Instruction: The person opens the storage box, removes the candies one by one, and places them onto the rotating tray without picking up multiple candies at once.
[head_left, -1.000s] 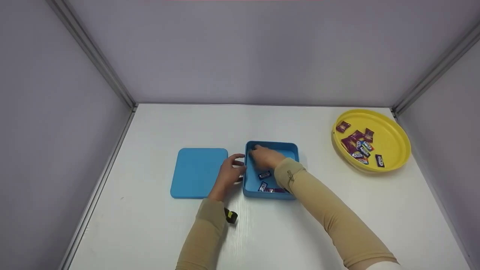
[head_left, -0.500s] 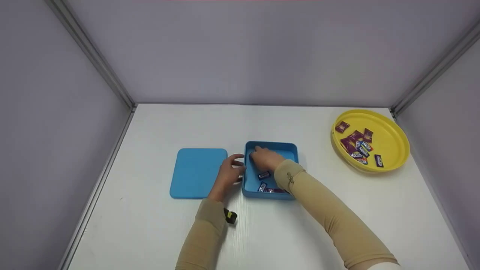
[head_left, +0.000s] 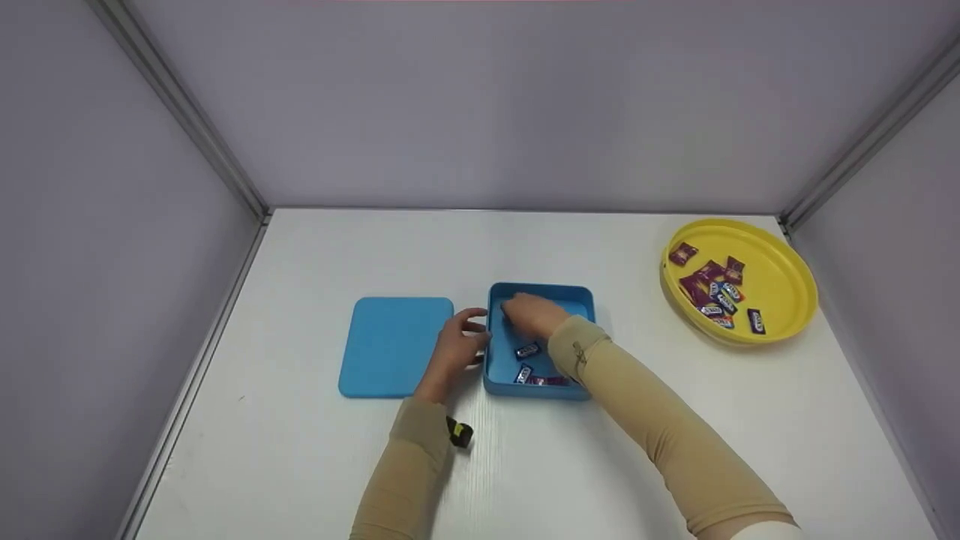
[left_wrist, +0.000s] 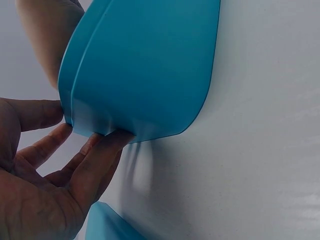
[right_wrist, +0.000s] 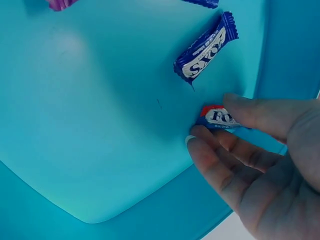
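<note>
Little is seen to have moved since the earlier frames: the blue lid (head_left: 395, 346) lies flat at the left, and the blue box (head_left: 540, 291) is steadied at its left wall by the spread fingers of the left hand (head_left: 456, 349). Inside the box, a wrapped candy (right_wrist: 218, 118) is pinched by the right hand (head_left: 531, 315) against the floor near the wall. Further right, the yellow plate (head_left: 787, 289) of sweets is well apart; the slick wrapper could be lost from so shallow a pinch.

Head view high, downward; wrist views close; shared blue box (head_left: 540, 341).

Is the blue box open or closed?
Open. The blue box has no lid on; its lid lies flat beside it, and candies show inside.
</note>
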